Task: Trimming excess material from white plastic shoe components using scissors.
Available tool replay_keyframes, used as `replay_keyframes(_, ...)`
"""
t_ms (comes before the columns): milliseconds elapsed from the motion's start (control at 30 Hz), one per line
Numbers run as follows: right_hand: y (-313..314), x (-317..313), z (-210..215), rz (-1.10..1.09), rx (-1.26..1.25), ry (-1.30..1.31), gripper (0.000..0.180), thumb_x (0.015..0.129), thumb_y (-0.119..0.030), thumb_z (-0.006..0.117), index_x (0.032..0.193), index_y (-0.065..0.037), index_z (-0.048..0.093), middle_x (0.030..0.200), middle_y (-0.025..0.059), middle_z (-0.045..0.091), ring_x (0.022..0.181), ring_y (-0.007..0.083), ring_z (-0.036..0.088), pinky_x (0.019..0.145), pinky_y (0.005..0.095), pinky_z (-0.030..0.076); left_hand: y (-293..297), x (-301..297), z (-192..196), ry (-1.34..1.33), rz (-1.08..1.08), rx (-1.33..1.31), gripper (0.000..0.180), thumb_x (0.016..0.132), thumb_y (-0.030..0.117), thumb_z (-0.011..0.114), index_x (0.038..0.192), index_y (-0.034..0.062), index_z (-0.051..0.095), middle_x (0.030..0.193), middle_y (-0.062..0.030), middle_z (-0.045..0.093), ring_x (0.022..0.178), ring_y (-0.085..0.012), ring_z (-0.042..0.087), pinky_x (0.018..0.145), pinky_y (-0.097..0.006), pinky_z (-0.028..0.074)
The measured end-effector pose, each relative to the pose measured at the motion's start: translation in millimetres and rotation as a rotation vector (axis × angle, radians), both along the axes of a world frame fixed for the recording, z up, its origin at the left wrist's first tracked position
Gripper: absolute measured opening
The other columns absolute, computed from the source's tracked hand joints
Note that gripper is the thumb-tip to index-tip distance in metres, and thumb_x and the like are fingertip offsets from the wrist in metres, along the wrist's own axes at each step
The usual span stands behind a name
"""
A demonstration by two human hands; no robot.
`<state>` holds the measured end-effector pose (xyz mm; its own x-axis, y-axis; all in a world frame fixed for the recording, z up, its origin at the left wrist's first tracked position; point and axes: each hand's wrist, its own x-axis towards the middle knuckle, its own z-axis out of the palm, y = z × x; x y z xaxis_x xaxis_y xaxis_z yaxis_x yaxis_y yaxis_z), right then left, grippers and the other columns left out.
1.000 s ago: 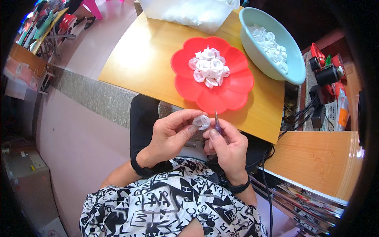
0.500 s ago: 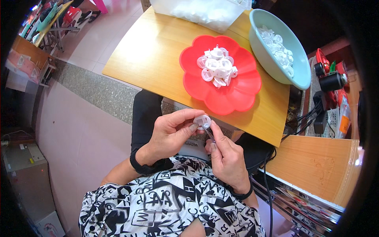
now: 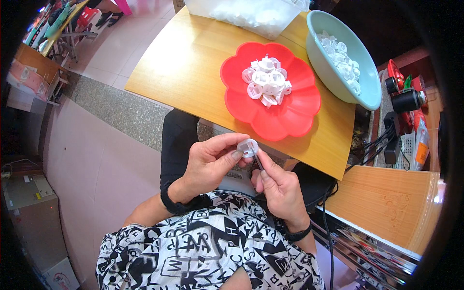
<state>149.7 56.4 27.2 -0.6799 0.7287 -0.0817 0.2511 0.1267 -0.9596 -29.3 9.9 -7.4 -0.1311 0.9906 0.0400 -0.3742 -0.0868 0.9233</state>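
My left hand (image 3: 209,158) pinches a small round white plastic part (image 3: 248,147) with cut-out slots between thumb and fingertips, above my lap. Close beside it, my right hand (image 3: 280,191) grips a slim dark metal tool (image 3: 260,163). The tool's tip is at the part's lower right edge; whether it touches is hard to tell, and its exact kind does not show. Beyond my hands, a red flower-shaped dish (image 3: 299,113) on the wooden table carries a heap of similar white plastic parts (image 3: 267,79).
A pale blue-green basin (image 3: 316,67) with more white parts stands at the right rear of the table (image 3: 169,72). Behind the dish is a clear plastic bin (image 3: 285,24) of white pieces. Black cables (image 3: 379,140) and a wooden surface (image 3: 386,198) lie to my right.
The tool's tip has moved off the face of the white part to its lower right edge. The part has turned slightly in my left hand. A person's legs and feet now show at the upper left.
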Motion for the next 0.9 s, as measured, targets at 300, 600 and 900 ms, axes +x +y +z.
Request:
replay_keyframes(300, 3, 3, 13, -0.004, -0.04, -0.148, 0.045, 0.085, 0.0, 0.048, 0.13, -0.001, 0.044, 0.073, 0.0149, 0.058, 0.066, 0.0234, 0.059, 0.065, 0.0308, 0.048, -1, 2, 2, 0.043, 0.037, -0.057, 0.029, 0.088, 0.001, 0.055, 0.117, -0.0043, 0.054, 0.102, -0.0113, 0.063, 0.086, -0.0145, 0.062, 0.075, -0.026, 0.052)
replay_keyframes(600, 1, 2, 21, 0.023, 0.208, -0.285, 0.047, 0.078, 0.003, 0.05, 0.125, 0.002, 0.046, 0.082, 0.0238, 0.058, 0.076, 0.0376, 0.059, 0.069, 0.0405, 0.047, -1, 3, 4, 0.084, 0.043, -0.057, 0.027, 0.089, -0.002, 0.051, 0.116, -0.0023, 0.054, 0.102, -0.0087, 0.062, 0.087, -0.0115, 0.061, 0.076, -0.024, 0.051)
replay_keyframes(900, 3, 0, 18, 0.032, 0.241, -0.279, 0.046, 0.077, 0.004, 0.05, 0.123, 0.003, 0.048, 0.078, 0.0244, 0.058, 0.072, 0.0388, 0.059, 0.066, 0.0421, 0.047, -1, 5, 1, 0.095, 0.042, -0.029, 0.026, 0.09, -0.002, 0.05, 0.115, -0.0028, 0.054, 0.103, -0.0092, 0.061, 0.088, -0.0119, 0.06, 0.077, -0.024, 0.051)
